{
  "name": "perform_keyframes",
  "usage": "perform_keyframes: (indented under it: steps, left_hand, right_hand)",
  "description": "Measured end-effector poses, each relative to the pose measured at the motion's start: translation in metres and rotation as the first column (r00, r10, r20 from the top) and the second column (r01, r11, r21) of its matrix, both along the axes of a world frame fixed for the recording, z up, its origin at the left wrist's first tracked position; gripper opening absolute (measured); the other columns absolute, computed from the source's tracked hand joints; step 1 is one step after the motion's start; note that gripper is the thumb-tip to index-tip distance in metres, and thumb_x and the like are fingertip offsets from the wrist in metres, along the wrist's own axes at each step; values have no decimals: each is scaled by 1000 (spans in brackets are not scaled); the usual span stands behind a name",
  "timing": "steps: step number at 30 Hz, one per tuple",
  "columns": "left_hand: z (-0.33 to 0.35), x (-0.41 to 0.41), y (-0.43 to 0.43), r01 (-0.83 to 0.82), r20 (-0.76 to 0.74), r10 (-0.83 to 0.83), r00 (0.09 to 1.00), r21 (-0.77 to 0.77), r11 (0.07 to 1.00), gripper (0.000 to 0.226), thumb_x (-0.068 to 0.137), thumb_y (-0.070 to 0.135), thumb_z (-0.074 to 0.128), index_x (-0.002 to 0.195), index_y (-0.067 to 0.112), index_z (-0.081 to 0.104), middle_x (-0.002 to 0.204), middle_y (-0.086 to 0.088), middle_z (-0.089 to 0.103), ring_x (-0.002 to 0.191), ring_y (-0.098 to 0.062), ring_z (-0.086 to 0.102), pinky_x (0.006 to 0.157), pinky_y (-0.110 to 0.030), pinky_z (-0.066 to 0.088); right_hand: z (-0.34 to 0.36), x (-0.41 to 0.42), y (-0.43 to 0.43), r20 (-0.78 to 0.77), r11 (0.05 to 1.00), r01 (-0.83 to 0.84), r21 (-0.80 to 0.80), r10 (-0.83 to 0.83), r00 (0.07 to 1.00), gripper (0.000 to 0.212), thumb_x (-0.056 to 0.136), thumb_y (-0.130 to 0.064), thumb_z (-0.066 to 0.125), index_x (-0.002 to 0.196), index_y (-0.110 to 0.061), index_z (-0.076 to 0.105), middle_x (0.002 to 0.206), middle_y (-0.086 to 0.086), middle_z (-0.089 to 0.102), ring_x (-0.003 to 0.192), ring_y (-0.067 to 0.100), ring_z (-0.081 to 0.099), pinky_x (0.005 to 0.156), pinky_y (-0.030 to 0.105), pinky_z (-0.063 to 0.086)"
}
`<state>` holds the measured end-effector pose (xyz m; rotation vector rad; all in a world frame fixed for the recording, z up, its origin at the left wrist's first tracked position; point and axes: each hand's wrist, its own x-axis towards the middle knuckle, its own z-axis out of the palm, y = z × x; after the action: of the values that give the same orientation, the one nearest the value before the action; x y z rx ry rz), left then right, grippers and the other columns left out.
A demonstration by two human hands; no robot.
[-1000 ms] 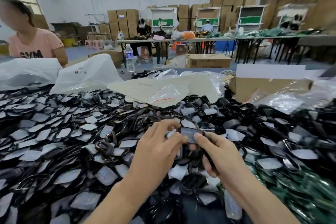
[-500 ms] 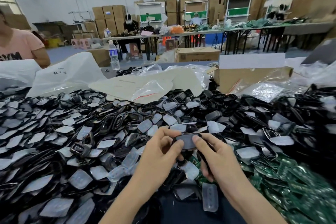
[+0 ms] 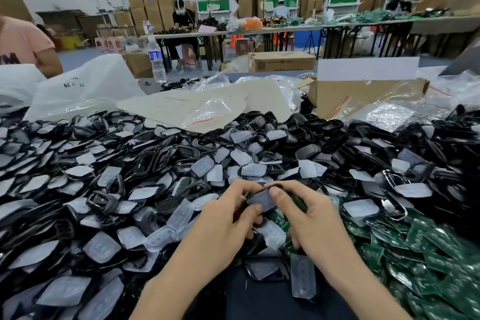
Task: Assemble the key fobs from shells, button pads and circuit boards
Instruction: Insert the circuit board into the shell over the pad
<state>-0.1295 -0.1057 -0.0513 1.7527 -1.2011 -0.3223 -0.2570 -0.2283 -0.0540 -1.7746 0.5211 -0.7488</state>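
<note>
A warehouse counter [image 3: 259, 76] lies heaped with black shells [image 3: 161, 161], clear button pads [image 3: 253, 169] and green circuit boards [image 3: 428, 254]. The left hand [image 3: 228, 218] and right hand [image 3: 311, 218] pinch one key fob [image 3: 262, 200] just above the heap (thumbs on top). Best to squeeze evenly round its rim. What the cardboard box [image 3: 337, 96] holds is hidden.

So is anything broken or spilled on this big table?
Nothing looks broken. The parts just lie in one loose heap: black shells, clear button pads and green circuit boards overlap where the piles meet, beside the right hand. A flat cardboard sheet lies over the heap's far edge.
</note>
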Motion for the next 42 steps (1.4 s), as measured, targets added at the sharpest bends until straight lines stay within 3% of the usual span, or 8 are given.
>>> perform_keyframes:
  steps: [6, 10, 14, 19, 24, 29, 37, 42]
  left_hand:
    - [2, -3, -2, -46, -232, 23, 972, -95, 994, 36, 101, 20, 58, 95, 55, 57, 76, 5, 72, 56, -13, 63, 56, -17, 47]
    - [3, -2, -3, -56, -323, 5, 946, -150, 987, 34, 100, 15, 59, 94, 49, 61, 74, -1, 71, 55, -16, 61, 55, -21, 48]
    - [5, -1, -2, -71, -372, -1, 928, -181, 981, 17, 99, 14, 60, 106, 29, 60, 73, -3, 71, 55, -17, 61, 56, -26, 51]
    - [7, -1, -2, -86, -382, 8, 924, -187, 979, 15, 98, 17, 62, 111, 24, 59, 75, -4, 72, 56, -20, 62, 58, -33, 52]
    - [6, -2, -3, -104, -420, 17, 907, -185, 977, 17, 97, 17, 63, 113, 20, 58, 77, -6, 73, 55, -18, 63, 56, -29, 52]
    - [5, -3, -4, -96, -436, 4, 900, -189, 977, 17, 97, 14, 62, 113, 19, 58, 76, -7, 73, 55, -18, 63, 55, -24, 52]
    - [4, -2, -2, -112, -351, 33, 936, -207, 972, 26, 99, 20, 59, 102, 45, 66, 62, 0, 62, 56, -14, 59, 59, -25, 53]
    - [8, -2, 1, -105, -394, 18, 919, -200, 974, 21, 98, 29, 61, 105, 47, 69, 57, -2, 57, 57, -13, 54, 65, -31, 52]
  right_hand:
    - [1, 0, -6, 75, 939, -81, 335, 60, 995, 17, 98, -51, 54, 103, -40, 67, 87, -2, 73, 42, 12, 49, 37, 20, 32]
    - [-3, 3, -9, 129, 851, -136, 508, 81, 988, 32, 89, -23, 47, 118, -21, 59, 86, 3, 75, 49, 16, 54, 41, 24, 37]
    - [-1, 3, -8, 212, 829, -237, 507, 146, 966, 33, 103, -2, 46, 121, -20, 67, 88, 5, 74, 63, 16, 62, 50, 25, 44]
    - [2, 1, -8, 214, 854, -239, 462, 154, 965, 30, 99, -8, 62, 115, -30, 75, 79, 7, 70, 69, 15, 65, 61, 22, 52]
    - [1, 4, -10, 254, 800, -176, 573, 31, 967, 27, 88, -7, 71, 113, -14, 66, 85, 7, 73, 70, 22, 73, 62, 24, 58]
    - [1, 4, -9, 265, 811, -198, 550, 55, 963, 37, 73, -20, 78, 108, -16, 69, 85, 4, 75, 76, 23, 74, 65, 24, 58]
    - [0, 5, -14, 299, 815, -174, 553, 1, 954, 10, 62, -26, 82, 67, -20, 76, 60, -2, 58, 52, 8, 51, 50, 18, 44]
    - [-2, 4, -14, 228, 831, -132, 540, 6, 974, 30, 73, -36, 75, 92, -13, 79, 65, -8, 64, 57, 10, 57, 56, 23, 49]
